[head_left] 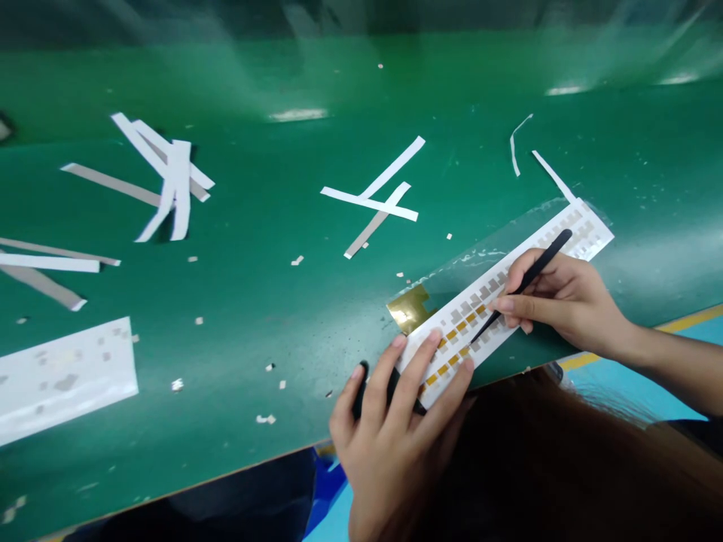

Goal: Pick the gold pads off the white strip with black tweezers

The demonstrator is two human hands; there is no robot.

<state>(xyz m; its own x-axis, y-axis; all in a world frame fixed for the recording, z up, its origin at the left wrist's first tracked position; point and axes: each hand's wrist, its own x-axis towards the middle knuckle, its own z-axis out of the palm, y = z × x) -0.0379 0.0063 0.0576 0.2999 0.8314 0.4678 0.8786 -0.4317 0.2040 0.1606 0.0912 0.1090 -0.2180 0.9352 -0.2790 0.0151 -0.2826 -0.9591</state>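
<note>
A white sheet (480,290) with rows of small grey and amber pieces lies slantwise on the green table. My right hand (565,301) pinches a pair of black tweezers (536,271), their tips down on the sheet among the amber pieces. Spread over the near left end of the sheet, my left hand (395,429) presses it with its fingertips. A black object (359,390) shows between and beneath those fingers; its kind is hidden. Just above the left fingers, a gold film piece (410,309) with a notched edge rests on a clear film (480,252) beside the sheet.
Crossed white and grey strips (179,188) lie at the upper left, more strips (370,202) in the middle. A white sheet with grey marks (68,376) is at the left. Tiny scraps (177,385) dot the green table (254,316). Dark hair (520,452) covers the lower right.
</note>
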